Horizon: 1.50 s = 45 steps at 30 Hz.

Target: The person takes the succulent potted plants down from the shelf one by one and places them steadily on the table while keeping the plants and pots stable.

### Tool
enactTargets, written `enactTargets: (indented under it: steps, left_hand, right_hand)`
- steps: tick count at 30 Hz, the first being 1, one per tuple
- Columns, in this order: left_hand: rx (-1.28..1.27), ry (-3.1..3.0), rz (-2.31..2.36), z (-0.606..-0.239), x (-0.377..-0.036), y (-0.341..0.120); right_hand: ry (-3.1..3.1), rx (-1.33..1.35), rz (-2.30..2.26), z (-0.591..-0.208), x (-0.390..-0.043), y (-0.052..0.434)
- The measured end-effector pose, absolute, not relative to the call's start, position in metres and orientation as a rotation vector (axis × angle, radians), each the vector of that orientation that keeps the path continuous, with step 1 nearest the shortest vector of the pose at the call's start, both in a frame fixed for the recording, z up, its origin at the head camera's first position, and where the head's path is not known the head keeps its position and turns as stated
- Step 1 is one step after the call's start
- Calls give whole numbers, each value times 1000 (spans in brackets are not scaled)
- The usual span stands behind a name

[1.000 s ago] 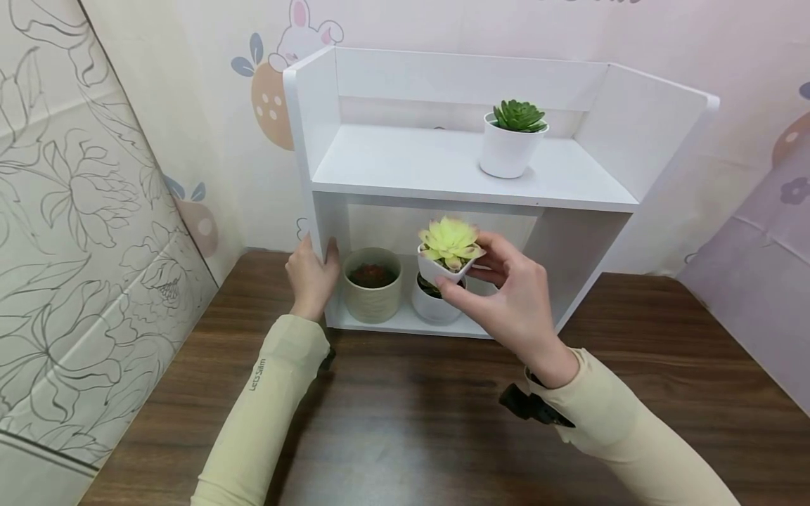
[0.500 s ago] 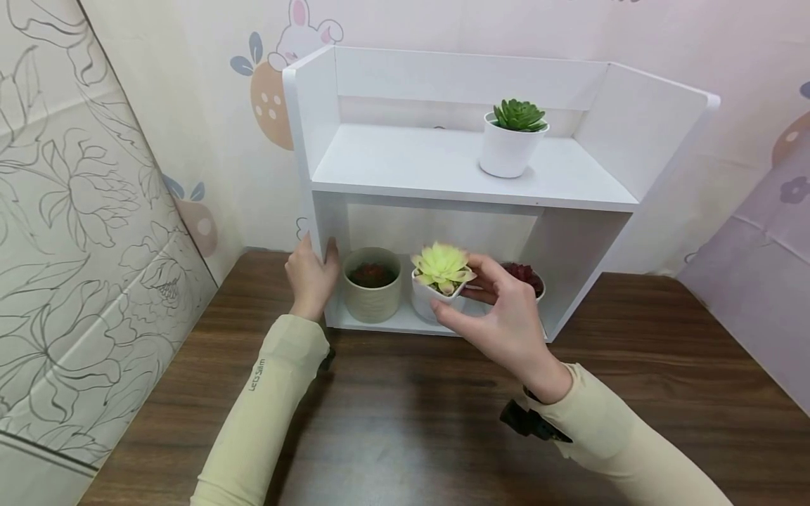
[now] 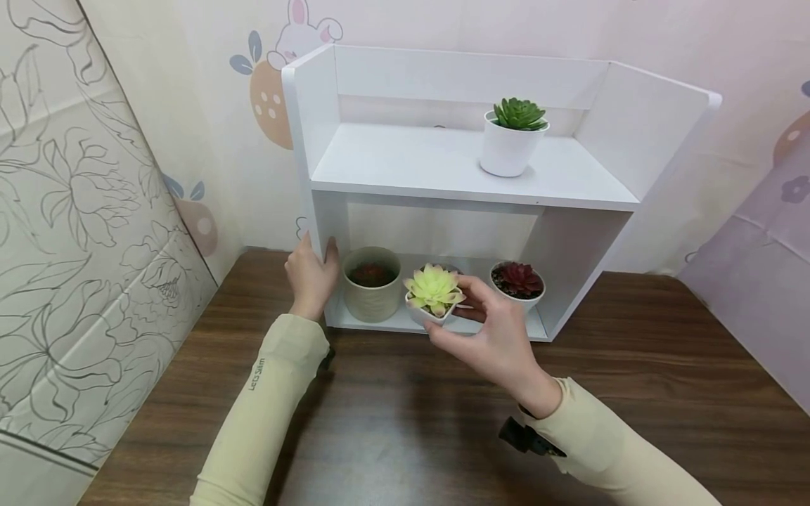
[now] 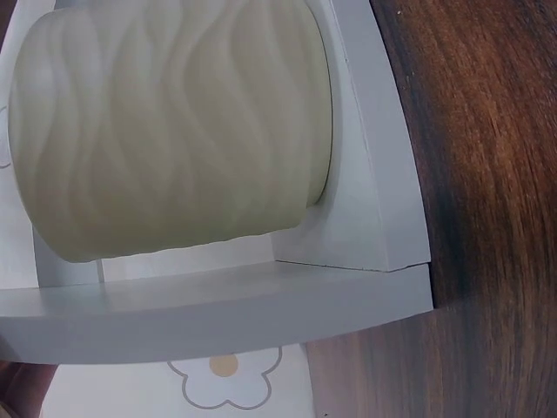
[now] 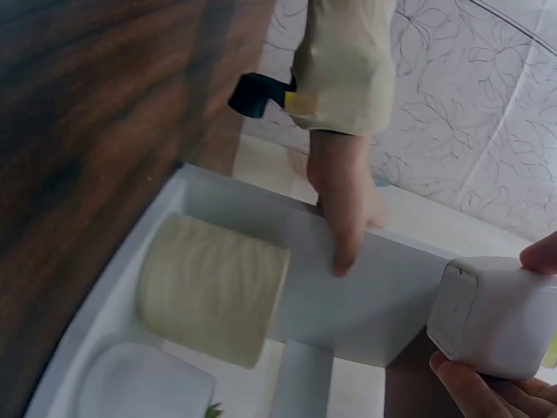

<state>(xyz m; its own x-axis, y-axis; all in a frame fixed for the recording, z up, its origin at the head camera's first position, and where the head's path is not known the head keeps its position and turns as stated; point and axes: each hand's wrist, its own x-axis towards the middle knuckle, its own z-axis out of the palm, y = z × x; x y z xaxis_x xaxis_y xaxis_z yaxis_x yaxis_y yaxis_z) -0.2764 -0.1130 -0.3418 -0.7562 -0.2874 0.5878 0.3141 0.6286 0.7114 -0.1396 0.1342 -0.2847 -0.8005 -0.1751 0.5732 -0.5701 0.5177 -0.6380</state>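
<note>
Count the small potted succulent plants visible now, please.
4, maybe more hidden. Green succulent in white pot on the top shelf; ribbed beige pot and dark red succulent in white pot on the lower shelf; yellow-green succulent in white pot held by the right hand.

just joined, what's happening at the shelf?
A person's right hand pinches a small white pot with a yellow-green succulent at the front of the lower shelf. The left hand rests on the shelf's left side panel. A beige pot and a red succulent stand inside; a green one stands on top.
</note>
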Motion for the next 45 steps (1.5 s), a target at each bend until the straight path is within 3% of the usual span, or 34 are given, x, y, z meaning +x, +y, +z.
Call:
enactTargets:
  steps: [45]
  left_hand:
    - [-20,-2151,-1123,-342,-277,-114]
  right_hand:
    - [-2487,636,1331,-342,-129,123]
